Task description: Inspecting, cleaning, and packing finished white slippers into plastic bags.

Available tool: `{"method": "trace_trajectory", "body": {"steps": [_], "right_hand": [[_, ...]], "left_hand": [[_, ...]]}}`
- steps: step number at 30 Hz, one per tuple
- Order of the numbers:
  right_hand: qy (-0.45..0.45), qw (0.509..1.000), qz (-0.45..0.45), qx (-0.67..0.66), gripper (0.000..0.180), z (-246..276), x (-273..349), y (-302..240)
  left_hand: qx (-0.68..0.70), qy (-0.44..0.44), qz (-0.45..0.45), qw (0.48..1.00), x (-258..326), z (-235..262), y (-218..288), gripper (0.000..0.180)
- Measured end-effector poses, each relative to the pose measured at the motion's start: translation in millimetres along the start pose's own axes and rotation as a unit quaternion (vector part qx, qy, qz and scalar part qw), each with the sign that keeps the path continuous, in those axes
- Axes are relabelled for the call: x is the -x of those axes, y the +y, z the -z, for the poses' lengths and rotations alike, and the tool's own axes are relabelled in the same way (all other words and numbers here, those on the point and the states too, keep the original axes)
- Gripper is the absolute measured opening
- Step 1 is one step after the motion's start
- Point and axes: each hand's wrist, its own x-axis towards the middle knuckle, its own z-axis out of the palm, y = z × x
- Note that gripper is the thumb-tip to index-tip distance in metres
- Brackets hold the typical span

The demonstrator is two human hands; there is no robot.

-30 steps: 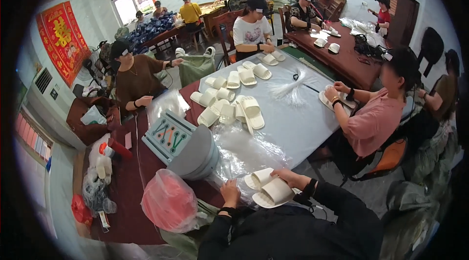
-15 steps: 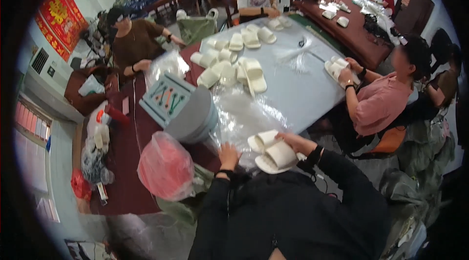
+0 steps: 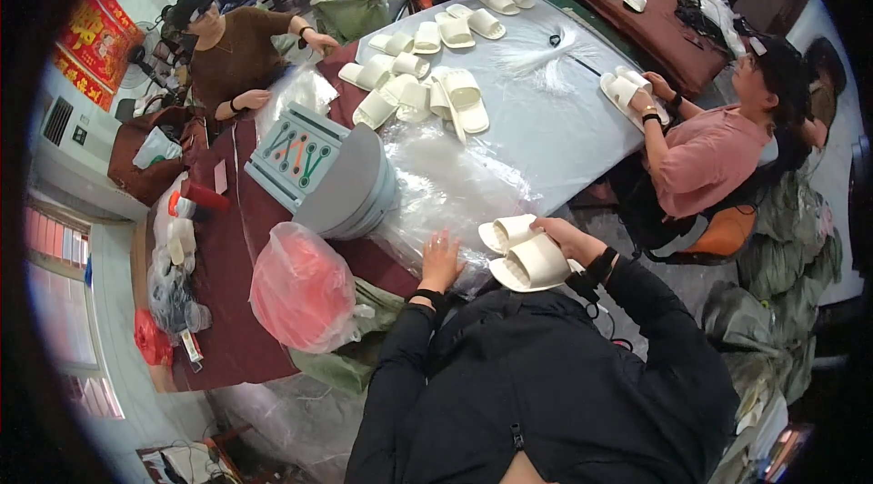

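Note:
My right hand (image 3: 566, 242) grips a pair of cream open-toed slippers (image 3: 536, 264) by one side, just past the front of my dark jacket. The two slippers lie side by side, slightly overlapping. With its fingers stretched out, my left hand (image 3: 441, 260) rests on a pile of clear plastic bags (image 3: 436, 188) at the table's near edge; it holds nothing that I can see. Beyond the bags, a heap of similar slippers (image 3: 466, 100) sits on the pale tabletop (image 3: 536, 138).
A grey plastic device with colored symbols (image 3: 305, 156) stands left of the bags, near a red bundle in clear plastic (image 3: 302, 288). A co-worker in pink (image 3: 705, 161) handles slippers at the right; another in brown (image 3: 238, 52) sits at far left. White ties (image 3: 553, 56) lie beyond.
The slippers in my right hand are tilted a little differently. My left hand stays on the bags, its fingers more spread. The whole view has shifted slightly.

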Motion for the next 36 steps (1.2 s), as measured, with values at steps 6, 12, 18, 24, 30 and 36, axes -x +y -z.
{"method": "trace_trajectory", "body": {"steps": [6,12,18,24,30,36], "right_hand": [[0.024,0.999,0.003,-0.032,0.039,17,-7,6],[0.016,0.999,0.020,-0.043,0.036,23,-6,7],[0.032,0.997,0.029,-0.063,0.037,37,-7,9],[0.046,0.998,0.029,-0.045,0.037,31,0,0],[-0.008,0.992,0.064,-0.111,0.035,40,-2,-2],[0.013,0.996,0.074,-0.056,0.033,34,8,-11]], "left_hand": [[0.008,-0.031,-0.192,0.981,-6,8,16,0.051],[0.041,-0.067,-0.068,0.995,-10,0,20,0.050],[0.031,-0.120,-0.085,0.989,-12,27,32,0.059],[0.005,-0.008,-0.068,0.998,-22,7,21,0.031],[0.217,0.157,0.041,0.963,-30,36,19,0.018],[0.467,0.311,0.101,0.822,-25,62,18,0.023]]}}
